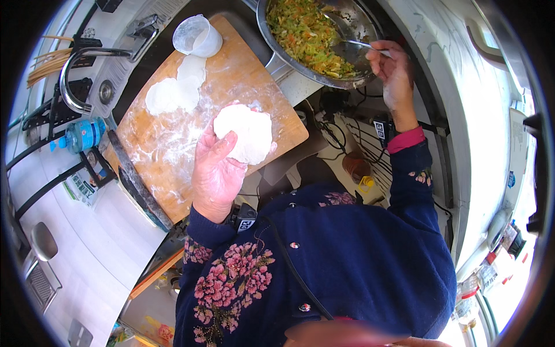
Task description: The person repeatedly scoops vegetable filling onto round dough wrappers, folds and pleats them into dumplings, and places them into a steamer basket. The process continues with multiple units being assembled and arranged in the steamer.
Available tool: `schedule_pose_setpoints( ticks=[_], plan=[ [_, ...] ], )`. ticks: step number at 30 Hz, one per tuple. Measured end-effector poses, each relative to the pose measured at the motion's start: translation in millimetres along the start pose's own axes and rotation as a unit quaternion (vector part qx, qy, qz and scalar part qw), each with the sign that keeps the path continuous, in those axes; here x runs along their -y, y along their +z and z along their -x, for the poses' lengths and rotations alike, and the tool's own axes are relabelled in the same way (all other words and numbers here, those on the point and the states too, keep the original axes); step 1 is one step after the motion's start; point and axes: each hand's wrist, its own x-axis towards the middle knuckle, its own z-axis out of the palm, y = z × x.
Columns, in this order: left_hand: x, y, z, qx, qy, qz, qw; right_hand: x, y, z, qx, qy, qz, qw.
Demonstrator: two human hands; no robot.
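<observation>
A round, flat piece of white dough lies across the fingers of my left hand, the thumb resting on its edge, above the floured wooden board. My right hand grips the handle of a metal spoon, whose bowl end reaches the chopped vegetable filling in a steel basin. More thin dough rounds lie on the board, partly overlapping. Beside them, a translucent plastic cup with white residue inside rests on the board.
A rolling pin lies along the board's left edge. Beyond it are a blue-labelled bottle, a curved faucet and a sink drain. An oil bottle with a yellow cap and cables are below the basin.
</observation>
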Motion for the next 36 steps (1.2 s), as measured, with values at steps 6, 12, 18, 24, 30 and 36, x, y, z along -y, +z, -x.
schedule_pose_setpoints(
  ticks=[6, 12, 18, 24, 30, 36],
  plan=[
    [-5.5, 39.1, -38.8, 0.052, 0.036, -0.029, 0.998, 6.0, -6.1, 26.0, -0.035, 0.009, -0.158, 0.987],
    [8.8, 72.0, -91.6, 0.071, 0.037, -0.038, 0.996, 34.7, 17.0, 73.1, -0.023, -0.056, -0.173, 0.983],
    [30.0, 85.6, -140.1, 0.125, -0.003, -0.047, 0.991, 49.6, 37.7, 101.6, 0.088, -0.327, 0.308, 0.889],
    [35.6, 95.8, -153.7, 0.099, -0.023, -0.004, 0.995, 40.9, 49.2, 113.2, 0.169, -0.36, 0.567, 0.721],
    [26.2, 90.5, -127.2, 0.067, 0.102, -0.217, 0.969, 40.0, 35.4, 112.1, 0.199, -0.365, 0.579, 0.702],
    [1.8, 76.4, -122.7, 0.148, 0.23, -0.471, 0.839, 45.1, 18.2, 116.9, 0.197, -0.405, 0.562, 0.694]
  ],
)
